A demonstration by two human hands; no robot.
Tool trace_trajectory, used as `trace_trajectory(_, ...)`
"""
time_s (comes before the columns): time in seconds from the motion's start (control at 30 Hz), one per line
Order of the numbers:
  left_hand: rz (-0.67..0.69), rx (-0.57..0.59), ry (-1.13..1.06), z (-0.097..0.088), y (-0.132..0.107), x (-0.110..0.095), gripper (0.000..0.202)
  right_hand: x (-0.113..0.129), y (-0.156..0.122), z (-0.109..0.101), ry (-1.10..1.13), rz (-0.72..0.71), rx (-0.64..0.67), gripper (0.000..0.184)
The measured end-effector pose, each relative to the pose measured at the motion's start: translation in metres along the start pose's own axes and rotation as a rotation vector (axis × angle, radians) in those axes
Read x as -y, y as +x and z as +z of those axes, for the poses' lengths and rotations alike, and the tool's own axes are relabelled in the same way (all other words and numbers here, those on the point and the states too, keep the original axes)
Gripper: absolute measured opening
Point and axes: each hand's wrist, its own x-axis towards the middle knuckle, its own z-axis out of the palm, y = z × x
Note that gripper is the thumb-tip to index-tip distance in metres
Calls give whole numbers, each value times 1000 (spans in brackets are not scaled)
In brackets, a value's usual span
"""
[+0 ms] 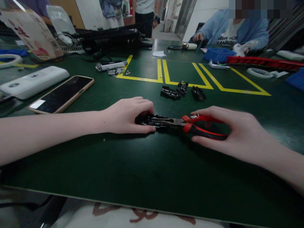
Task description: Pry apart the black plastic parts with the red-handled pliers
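I am seeing the left hand [129,115] pinching a narrow, black, jagged-edged assembly [145,119] between its thumb and curled fingers; the piece is lying low over the tabletop at the fingertips, pointing toward the other hand. From the opposite side, the right hand [237,126] is loosely grasping long-nosed metal pliers with red-and-black handles [190,128], and their nose is reaching along the assembly to just beside the left fingertips. I cannot tell whether the jaws are biting on it. Just beyond, loose shiny black fragments [171,92] are lying near yellow tape outlines [142,79] on the dark green tabletop [152,164]. Past the left forearm, a black-screened smartphone in a tan-edged case [63,95] is resting beside a white, oblong plastic device [35,81]. Farther off, a co-worker in pale blue sleeves [211,27] is sitting across the table.
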Motion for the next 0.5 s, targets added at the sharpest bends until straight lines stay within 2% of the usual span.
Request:
trace_trajectory(0.2,1,3,0,0,0,1,36,-4,3,0,-135,-92,34,37)
trace_trajectory(0.33,5,10,2,-1,1,0,36,-7,6,0,-210,-55,54,33)
trace_trajectory(0.5,-27,27,-5,-2,1,-2,38,-13,9,3,-275,-35,1,30)
